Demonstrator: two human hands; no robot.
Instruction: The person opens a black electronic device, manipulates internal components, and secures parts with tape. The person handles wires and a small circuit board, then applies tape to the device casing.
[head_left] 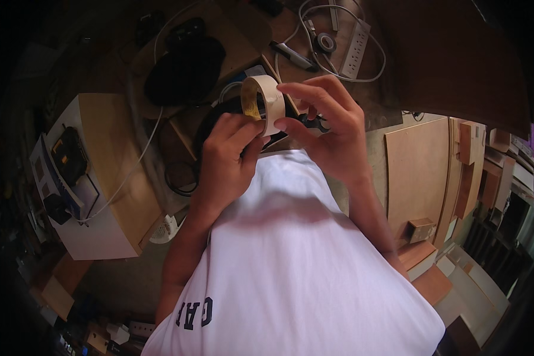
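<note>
A cream roll of masking tape (273, 105) with a yellowish inner core is held up in front of my chest. My left hand (230, 151) pinches its lower rim, fingers closed around the edge. On the roll's right side, my right hand (332, 121) has the tips of its index finger and thumb against the outer face, the index higher and the thumb lower. Its other fingers are bent and stand off the roll. Whether a loose tape end lies under those fingertips cannot be made out.
Beyond my hands, a cluttered surface holds a white power strip (355, 50) with a looped cord, a black tape roll (325, 43) and a black bag-like item (187, 71). A wooden box (110, 172) stands left, bearing a yellow-black case (69, 155). Wooden panels (418, 175) are at right.
</note>
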